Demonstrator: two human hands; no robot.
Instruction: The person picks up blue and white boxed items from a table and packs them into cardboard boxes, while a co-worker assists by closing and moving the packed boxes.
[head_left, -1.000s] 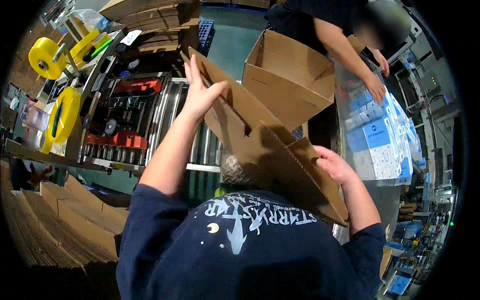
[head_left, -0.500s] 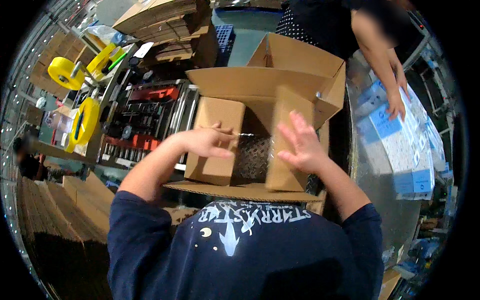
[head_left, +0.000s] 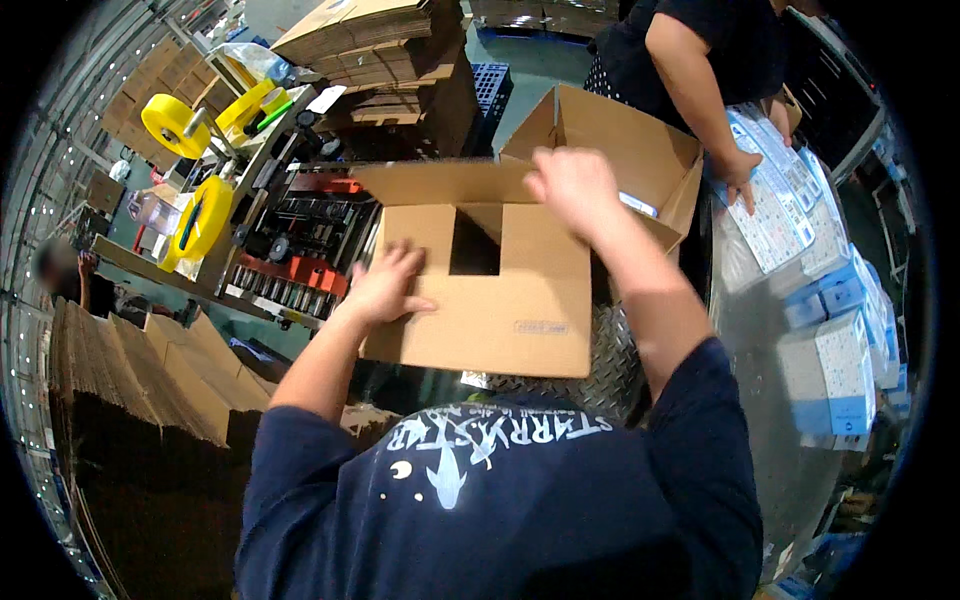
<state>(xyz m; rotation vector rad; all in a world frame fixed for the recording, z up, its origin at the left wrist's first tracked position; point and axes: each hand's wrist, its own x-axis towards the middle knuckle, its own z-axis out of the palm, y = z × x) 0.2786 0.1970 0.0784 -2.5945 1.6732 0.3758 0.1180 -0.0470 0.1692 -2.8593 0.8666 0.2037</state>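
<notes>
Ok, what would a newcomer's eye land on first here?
Probably the open brown carton at centre, the left hand spread on its left side and the right hand by its raised far flap. Next, the bright yellow tape rolls at upper left, then blue-and-white packages at right.

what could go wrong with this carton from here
The folded flaps could spring up if the left hand lifts off them. The raised far flap, where the right hand is, may snag on the open box just beyond it.
</notes>
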